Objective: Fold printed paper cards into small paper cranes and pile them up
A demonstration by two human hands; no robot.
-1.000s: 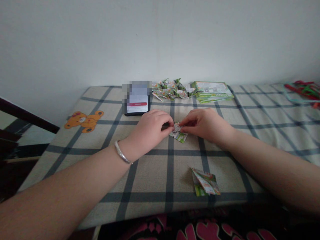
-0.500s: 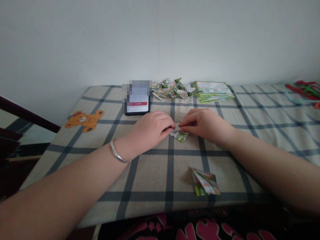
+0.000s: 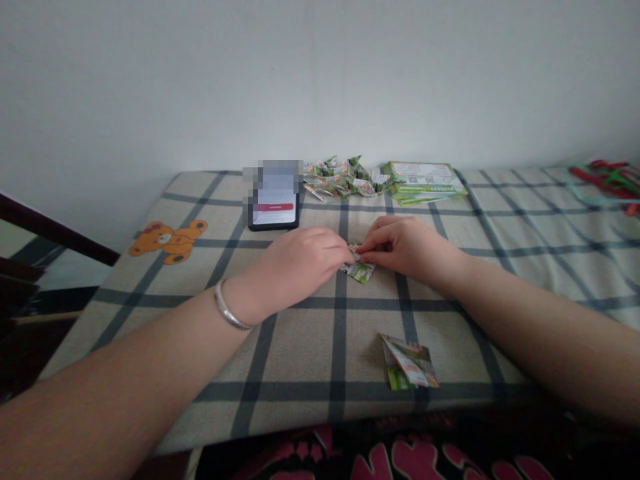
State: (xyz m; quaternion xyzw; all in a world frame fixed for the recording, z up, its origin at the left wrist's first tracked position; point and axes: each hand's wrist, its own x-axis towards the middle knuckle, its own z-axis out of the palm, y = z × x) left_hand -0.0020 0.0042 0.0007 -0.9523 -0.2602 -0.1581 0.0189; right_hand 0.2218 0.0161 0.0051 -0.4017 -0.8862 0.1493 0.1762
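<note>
Between my hands a small folded piece of printed paper [image 3: 361,270], green and white, lies on the checked tablecloth. My left hand [image 3: 313,260], with a silver bangle at the wrist, rests its closed fingertips on the paper's upper left edge. From the other side my right hand [image 3: 403,247] pinches the paper's upper part between thumb and fingers. The fingers cover that upper part. Nearer the table's front edge lies a second folded paper [image 3: 410,363], partly raised along its creases.
At the back stand several folded paper pieces [image 3: 345,179] beside a stack of printed leaflets [image 3: 427,180]. A phone [image 3: 274,207] lies left of them. A bear cutout [image 3: 170,240] is on the left, and a clear tray [image 3: 583,190] with red and green items on the far right.
My left hand's fingertips have shifted slightly right and down over the paper, closer to my right fingers. My right hand has hardly moved.
</note>
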